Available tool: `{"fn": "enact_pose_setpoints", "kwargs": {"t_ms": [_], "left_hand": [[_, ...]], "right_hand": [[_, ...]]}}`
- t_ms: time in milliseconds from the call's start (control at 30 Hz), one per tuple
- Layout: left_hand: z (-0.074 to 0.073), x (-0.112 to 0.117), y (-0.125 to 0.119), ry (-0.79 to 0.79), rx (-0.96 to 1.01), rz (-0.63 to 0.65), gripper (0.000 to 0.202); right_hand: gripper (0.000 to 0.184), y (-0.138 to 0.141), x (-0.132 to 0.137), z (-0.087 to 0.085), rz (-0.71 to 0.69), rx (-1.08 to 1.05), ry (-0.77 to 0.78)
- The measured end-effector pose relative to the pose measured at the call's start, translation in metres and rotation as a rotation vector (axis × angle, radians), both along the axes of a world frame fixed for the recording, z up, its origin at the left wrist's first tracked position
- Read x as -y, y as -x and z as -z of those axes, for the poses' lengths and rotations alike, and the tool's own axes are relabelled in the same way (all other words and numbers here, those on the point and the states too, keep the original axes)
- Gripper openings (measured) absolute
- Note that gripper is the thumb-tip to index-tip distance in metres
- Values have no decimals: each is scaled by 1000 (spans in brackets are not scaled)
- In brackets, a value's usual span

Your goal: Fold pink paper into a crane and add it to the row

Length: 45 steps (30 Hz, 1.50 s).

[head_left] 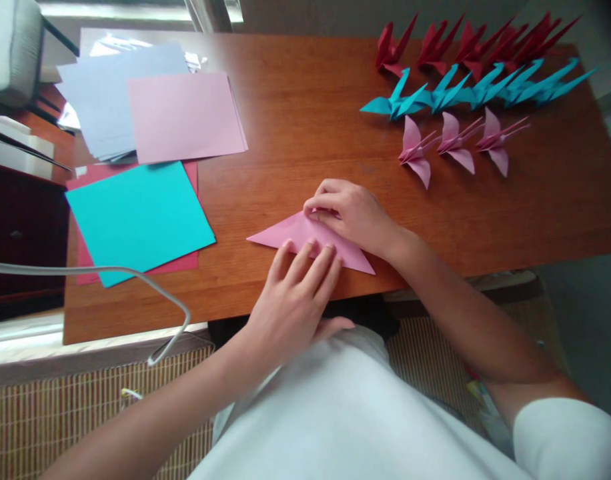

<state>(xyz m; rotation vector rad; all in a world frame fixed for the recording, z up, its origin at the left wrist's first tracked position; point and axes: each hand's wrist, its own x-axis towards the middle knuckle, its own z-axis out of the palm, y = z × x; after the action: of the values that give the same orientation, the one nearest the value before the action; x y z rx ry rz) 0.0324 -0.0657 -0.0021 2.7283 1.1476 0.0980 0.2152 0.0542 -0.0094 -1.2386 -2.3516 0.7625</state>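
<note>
A sheet of pink origami paper (280,233), folded into a triangle, lies flat near the table's front edge. Its long side faces me and its upper corner points away. My left hand (300,293) rests with fingers spread on the long side, the thumb off the paper near the table edge. At the upper corner, my right hand (350,210) has its fingers curled and pinched on the paper. The fingers cover that corner, so the layers there are hidden.
At the back right stand rows of folded cranes: several red cranes (393,50), several blue cranes (398,100) and three pink cranes (413,153). On the left lie pink sheets (185,117), grey-blue sheets (103,100), a turquoise sheet (140,220) and red sheets (185,263). A white cable (155,287) crosses the left front edge.
</note>
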Motion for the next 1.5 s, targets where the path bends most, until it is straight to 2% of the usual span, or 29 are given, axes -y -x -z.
{"fn": "enact_pose_setpoints", "kwargs": {"t_ms": [133, 367, 467, 600, 700, 767, 867, 1033, 1233, 1333, 1500], "left_hand": [[6, -2, 17, 29, -27, 25, 88], [3, -2, 17, 50, -66, 20, 94], [3, -1, 15, 42, -57, -15, 91], [5, 3, 6, 33, -40, -91, 89], [6, 5, -2, 26, -30, -139, 89], [6, 6, -4, 26, -27, -152, 87], [5, 4, 1, 37, -16, -147, 86], [4, 1, 27, 12, -3, -122, 88], [4, 5, 57, -47, -26, -250, 88], [6, 9, 60, -61, -26, -318, 87], [11, 14, 51, -60, 10, -405, 90]], "right_hand": [[20, 0, 2, 0, 3, -10, -3], [22, -1, 14, -4, 12, 55, -95], [26, -5, 40, -7, 88, 69, -195], [39, -8, 95, -1, 257, 38, -301], [54, -6, 129, 10, 279, 114, -305], [62, -5, 142, 17, 273, 175, -302], [69, -6, 147, 23, 252, 200, -310], [73, -11, 145, 24, 218, 210, -286], [75, -11, 146, 23, 217, 215, -284], [75, -11, 146, 23, 215, 223, -293], [73, -10, 146, 22, 230, 208, -293]]}}
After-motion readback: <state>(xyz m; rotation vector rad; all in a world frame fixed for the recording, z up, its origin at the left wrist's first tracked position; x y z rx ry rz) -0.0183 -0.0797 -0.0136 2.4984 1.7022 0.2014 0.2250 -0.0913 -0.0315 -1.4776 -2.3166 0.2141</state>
